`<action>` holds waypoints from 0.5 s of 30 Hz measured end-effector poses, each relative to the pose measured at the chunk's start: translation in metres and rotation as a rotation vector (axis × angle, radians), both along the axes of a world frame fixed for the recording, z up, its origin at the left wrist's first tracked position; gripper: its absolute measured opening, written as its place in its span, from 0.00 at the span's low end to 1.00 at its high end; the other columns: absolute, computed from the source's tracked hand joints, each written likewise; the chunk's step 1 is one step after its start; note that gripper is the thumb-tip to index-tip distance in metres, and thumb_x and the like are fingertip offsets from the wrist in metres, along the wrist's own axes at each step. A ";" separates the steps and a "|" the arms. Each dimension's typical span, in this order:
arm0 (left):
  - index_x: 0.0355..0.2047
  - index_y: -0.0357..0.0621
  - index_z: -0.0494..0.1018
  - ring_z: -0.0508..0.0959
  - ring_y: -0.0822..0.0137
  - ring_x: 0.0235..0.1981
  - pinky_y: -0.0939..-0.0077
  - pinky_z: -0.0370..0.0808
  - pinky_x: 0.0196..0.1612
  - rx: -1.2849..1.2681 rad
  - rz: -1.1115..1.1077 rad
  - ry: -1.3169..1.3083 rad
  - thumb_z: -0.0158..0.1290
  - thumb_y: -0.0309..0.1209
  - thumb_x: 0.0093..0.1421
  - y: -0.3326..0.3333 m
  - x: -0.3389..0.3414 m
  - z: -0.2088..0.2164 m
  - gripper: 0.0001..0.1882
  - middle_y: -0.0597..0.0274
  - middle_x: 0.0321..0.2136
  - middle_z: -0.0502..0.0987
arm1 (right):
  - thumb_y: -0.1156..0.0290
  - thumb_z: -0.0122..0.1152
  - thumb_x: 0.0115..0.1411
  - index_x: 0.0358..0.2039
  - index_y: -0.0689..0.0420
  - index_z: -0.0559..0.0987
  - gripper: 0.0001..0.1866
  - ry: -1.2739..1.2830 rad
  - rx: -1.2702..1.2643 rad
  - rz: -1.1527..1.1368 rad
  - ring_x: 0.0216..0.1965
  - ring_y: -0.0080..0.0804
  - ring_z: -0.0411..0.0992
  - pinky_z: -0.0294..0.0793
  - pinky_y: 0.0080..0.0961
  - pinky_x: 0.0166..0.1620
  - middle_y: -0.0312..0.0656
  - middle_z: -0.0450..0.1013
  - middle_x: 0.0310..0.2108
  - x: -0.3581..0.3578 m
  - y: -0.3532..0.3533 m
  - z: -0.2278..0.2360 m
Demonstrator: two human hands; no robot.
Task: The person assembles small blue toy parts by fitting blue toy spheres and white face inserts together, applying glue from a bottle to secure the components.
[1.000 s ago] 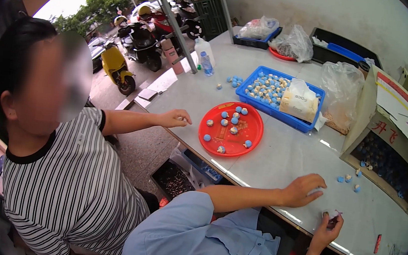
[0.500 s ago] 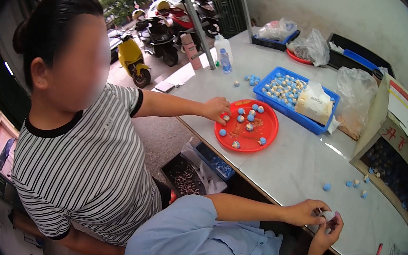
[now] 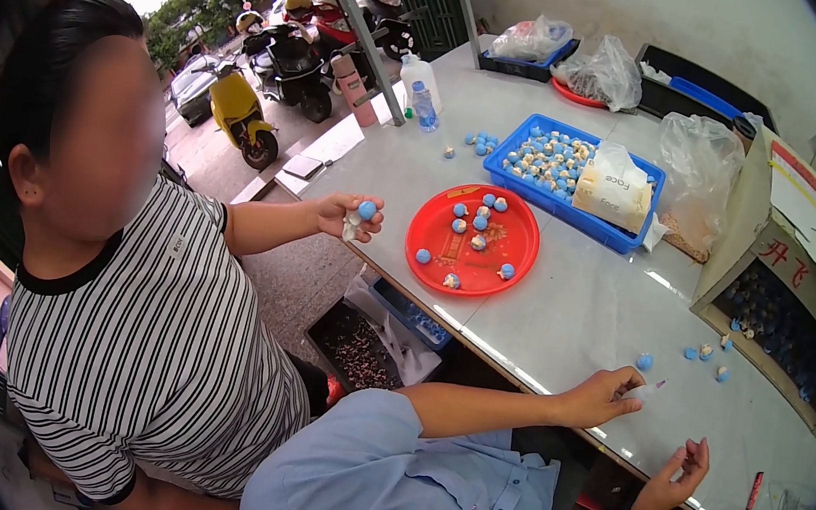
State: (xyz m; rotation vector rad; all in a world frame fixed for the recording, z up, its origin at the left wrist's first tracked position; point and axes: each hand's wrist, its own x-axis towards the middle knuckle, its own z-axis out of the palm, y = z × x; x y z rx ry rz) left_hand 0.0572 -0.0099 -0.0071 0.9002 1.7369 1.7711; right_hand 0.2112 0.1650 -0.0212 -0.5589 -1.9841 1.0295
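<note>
Hands now parted: half a second ago both met over the small whitish nozzle bottle (image 3: 647, 391); now the left hand (image 3: 601, 398) alone pinches it, fingers curled, pinkish tip pointing away, just over the near edge of the bench (image 3: 572, 319). The right hand (image 3: 672, 482) hangs by that edge, fingers loosely spread, seemingly bare, so it is free. A lone blue-and-cream ball (image 3: 644, 362) lies just beyond the left hand. The co-worker's hand (image 3: 340, 215) has lifted off the red round tray (image 3: 522, 240) with a blue ball (image 3: 366, 210) and a white scrap (image 3: 350, 227); the tray, near the same edge, holds scattered balls. Behind it, the blue rectangular tray (image 3: 556, 206) is heaped with balls, a pale packet (image 3: 611, 193) across its right end. Toward the bench's right end, the open-fronted box (image 3: 773, 272) holds a dark bluish mass, contents too shadowed to tell.
</note>
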 end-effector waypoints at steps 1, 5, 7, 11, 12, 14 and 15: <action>0.47 0.34 0.65 0.76 0.71 0.41 0.75 0.74 0.45 0.016 -0.001 -0.023 0.53 0.29 0.64 0.001 0.000 -0.004 0.15 0.55 0.40 0.76 | 0.76 0.51 0.64 0.54 0.63 0.70 0.17 0.009 0.047 -0.048 0.40 0.28 0.68 0.69 0.23 0.45 0.42 0.71 0.42 0.007 0.012 -0.006; 0.47 0.34 0.65 0.76 0.71 0.42 0.74 0.73 0.48 0.049 0.010 -0.070 0.53 0.28 0.64 0.002 -0.002 -0.007 0.15 0.55 0.41 0.76 | 0.72 0.54 0.66 0.54 0.62 0.71 0.17 0.078 -0.077 -0.259 0.37 0.25 0.69 0.70 0.20 0.42 0.39 0.72 0.38 0.030 0.058 -0.028; 0.48 0.34 0.65 0.75 0.71 0.43 0.74 0.73 0.49 0.055 0.035 -0.087 0.53 0.27 0.64 0.001 0.000 -0.004 0.16 0.54 0.41 0.76 | 0.64 0.52 0.68 0.55 0.59 0.71 0.19 0.047 -0.070 -0.299 0.44 0.27 0.67 0.68 0.23 0.49 0.43 0.70 0.45 0.039 0.083 -0.036; 0.50 0.35 0.66 0.75 0.73 0.38 0.77 0.73 0.44 0.070 0.045 -0.054 0.54 0.25 0.62 0.002 0.002 -0.003 0.17 0.55 0.38 0.77 | 0.64 0.52 0.68 0.55 0.60 0.70 0.19 0.127 -0.078 -0.299 0.49 0.29 0.65 0.65 0.25 0.53 0.46 0.68 0.49 0.039 0.095 -0.036; 0.50 0.35 0.66 0.74 0.73 0.36 0.77 0.73 0.41 0.045 0.041 -0.042 0.54 0.26 0.62 0.001 0.002 -0.003 0.17 0.56 0.37 0.77 | 0.65 0.51 0.68 0.56 0.60 0.70 0.19 0.203 -0.110 -0.251 0.50 0.30 0.65 0.64 0.25 0.54 0.46 0.68 0.50 0.035 0.099 -0.044; 0.49 0.35 0.67 0.73 0.75 0.32 0.78 0.72 0.36 0.033 0.058 -0.030 0.55 0.28 0.61 0.000 0.002 -0.006 0.17 0.57 0.35 0.76 | 0.67 0.51 0.68 0.56 0.60 0.69 0.18 0.331 -0.102 -0.094 0.51 0.30 0.64 0.63 0.25 0.55 0.46 0.67 0.51 0.031 0.103 -0.058; 0.49 0.35 0.67 0.73 0.75 0.32 0.78 0.72 0.36 0.033 0.065 -0.027 0.55 0.28 0.61 0.001 0.003 -0.006 0.17 0.57 0.35 0.76 | 0.69 0.50 0.68 0.57 0.60 0.69 0.18 0.450 -0.081 0.041 0.51 0.31 0.64 0.63 0.25 0.56 0.46 0.67 0.51 0.029 0.103 -0.059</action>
